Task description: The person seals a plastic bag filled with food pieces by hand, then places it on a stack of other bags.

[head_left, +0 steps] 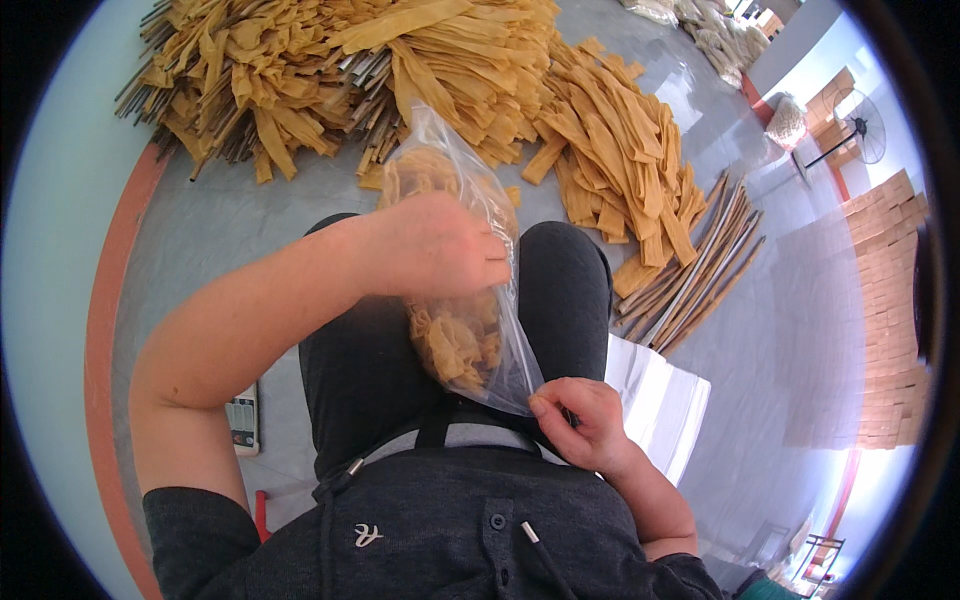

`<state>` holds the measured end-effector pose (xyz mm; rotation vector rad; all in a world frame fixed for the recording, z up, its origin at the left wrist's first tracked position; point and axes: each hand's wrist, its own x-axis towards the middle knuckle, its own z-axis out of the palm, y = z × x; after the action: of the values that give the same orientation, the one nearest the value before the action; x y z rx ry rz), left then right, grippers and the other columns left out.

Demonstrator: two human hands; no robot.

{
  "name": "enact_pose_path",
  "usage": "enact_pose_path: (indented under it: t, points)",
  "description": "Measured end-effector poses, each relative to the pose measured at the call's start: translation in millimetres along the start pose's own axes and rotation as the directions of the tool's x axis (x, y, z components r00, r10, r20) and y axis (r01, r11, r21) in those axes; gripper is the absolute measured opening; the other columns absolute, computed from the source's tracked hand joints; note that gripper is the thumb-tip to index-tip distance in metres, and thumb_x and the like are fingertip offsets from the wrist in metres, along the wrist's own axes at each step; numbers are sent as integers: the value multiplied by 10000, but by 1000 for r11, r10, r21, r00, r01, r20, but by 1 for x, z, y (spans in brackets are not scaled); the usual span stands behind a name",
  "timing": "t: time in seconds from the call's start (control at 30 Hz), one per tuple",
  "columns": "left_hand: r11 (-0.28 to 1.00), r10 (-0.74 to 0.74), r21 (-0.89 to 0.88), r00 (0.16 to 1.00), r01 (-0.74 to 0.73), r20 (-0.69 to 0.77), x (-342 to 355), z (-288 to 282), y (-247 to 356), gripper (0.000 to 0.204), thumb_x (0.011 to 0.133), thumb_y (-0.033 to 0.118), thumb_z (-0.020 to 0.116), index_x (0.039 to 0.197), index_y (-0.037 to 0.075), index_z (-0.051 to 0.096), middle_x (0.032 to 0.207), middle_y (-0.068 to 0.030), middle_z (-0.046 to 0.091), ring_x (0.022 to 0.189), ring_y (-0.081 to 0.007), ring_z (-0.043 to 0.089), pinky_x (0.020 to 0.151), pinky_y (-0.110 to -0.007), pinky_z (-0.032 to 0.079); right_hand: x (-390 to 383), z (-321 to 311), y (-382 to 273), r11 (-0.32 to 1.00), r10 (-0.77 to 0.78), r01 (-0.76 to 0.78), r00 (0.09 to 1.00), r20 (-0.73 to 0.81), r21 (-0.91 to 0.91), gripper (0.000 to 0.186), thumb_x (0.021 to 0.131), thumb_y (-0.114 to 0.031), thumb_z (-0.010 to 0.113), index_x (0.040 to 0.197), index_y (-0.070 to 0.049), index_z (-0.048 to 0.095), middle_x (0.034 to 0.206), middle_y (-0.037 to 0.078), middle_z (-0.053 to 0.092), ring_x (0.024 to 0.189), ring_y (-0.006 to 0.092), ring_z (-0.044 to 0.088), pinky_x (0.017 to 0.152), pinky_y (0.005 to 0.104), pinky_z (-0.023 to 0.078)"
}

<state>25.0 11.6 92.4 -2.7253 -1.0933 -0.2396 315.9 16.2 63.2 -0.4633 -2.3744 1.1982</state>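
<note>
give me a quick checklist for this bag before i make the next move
1. Right hand pinching the bag at its lower right: ok
2. Left hand at the bag's middle: ok
3. Left hand's grip firm: cannot tell, fingertips partly hidden
4. Tan pieces inside the bag: ok
5. Bag sealed: cannot tell
6. Loose sticks clear of the bag: ok, on the floor to the right
</note>
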Motion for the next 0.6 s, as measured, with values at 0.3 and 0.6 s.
enact_pose_path:
  t: [0.3,0.6]
  points:
    - [999,-28,42,996,24,85,1,-6,-1,121,768,137,579,884,103,582,814,-23,571,758,-202,640,569,-336,523,67,-20,-6,967,246,-242,969,35,-82,235,840,-248,702,771,-46,602,557,50,562,512,143,573,485,288,425]
    - [1000,-23,-17,999,24,34,-8,-4,-1,196,771,157,592,957,110,632,892,-14,625,772,-193,647,574,-328,525,78,5,0,972,236,-235,969,77,-32,202,857,-173,635,771,-6,562,622,172,569,567,326,599,551,386,471]
